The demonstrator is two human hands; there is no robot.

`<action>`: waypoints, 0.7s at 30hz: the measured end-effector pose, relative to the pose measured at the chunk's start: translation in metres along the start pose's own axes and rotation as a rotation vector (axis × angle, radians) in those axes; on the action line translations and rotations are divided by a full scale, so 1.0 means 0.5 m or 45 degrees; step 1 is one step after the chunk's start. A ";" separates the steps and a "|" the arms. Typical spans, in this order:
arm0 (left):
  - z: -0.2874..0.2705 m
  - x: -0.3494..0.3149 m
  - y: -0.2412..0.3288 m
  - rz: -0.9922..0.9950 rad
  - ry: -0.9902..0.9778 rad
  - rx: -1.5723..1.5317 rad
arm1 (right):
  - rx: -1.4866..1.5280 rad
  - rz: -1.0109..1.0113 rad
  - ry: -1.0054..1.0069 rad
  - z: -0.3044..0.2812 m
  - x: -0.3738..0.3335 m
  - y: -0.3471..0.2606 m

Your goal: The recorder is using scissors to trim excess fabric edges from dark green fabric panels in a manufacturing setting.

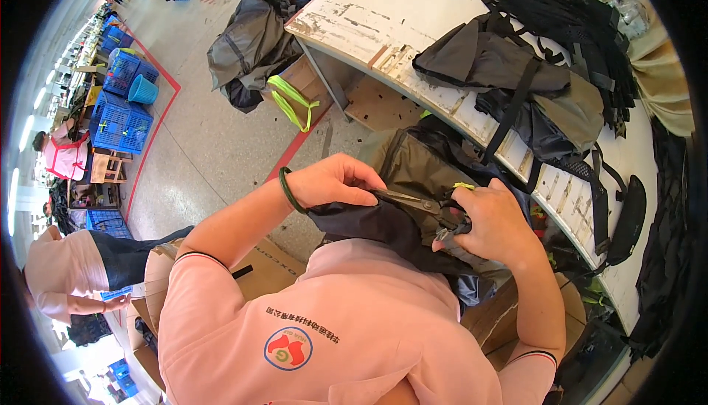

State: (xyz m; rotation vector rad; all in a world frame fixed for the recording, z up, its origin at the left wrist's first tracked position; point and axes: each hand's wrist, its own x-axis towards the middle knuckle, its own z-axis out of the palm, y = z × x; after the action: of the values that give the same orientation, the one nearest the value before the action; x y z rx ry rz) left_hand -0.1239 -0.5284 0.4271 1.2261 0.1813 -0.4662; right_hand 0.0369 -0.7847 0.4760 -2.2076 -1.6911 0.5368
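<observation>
My right hand is closed round the handles of a pair of metal scissors. Their blades point left, toward my left hand, and lie close over the cloth. With thumb and fingers pinched together, my left hand grips the edge of a black and olive fabric piece, which looks like part of a sewn bag. The fabric hangs in folds in front of my body. Whether anything lies between the blades cannot be made out. A bit of yellow-green shows beside my right hand.
A worn white table curves along the right, bearing grey and black bags and a heap of black straps. Open cardboard boxes stand near me. Blue crates and two people are at the left.
</observation>
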 end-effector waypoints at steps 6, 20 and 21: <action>-0.001 0.000 0.001 0.007 0.007 0.021 | -0.023 -0.011 -0.014 -0.006 0.007 -0.005; -0.010 -0.024 0.024 0.029 0.153 0.152 | 0.332 0.452 0.084 0.003 -0.076 0.040; -0.024 -0.031 0.026 0.048 0.189 0.162 | 0.326 0.507 0.086 0.003 -0.100 0.049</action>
State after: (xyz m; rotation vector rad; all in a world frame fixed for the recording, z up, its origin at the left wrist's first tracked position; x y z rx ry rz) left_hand -0.1308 -0.5101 0.4399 1.3877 0.2578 -0.3581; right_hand 0.0454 -0.8393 0.4689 -2.3421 -1.0793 0.7196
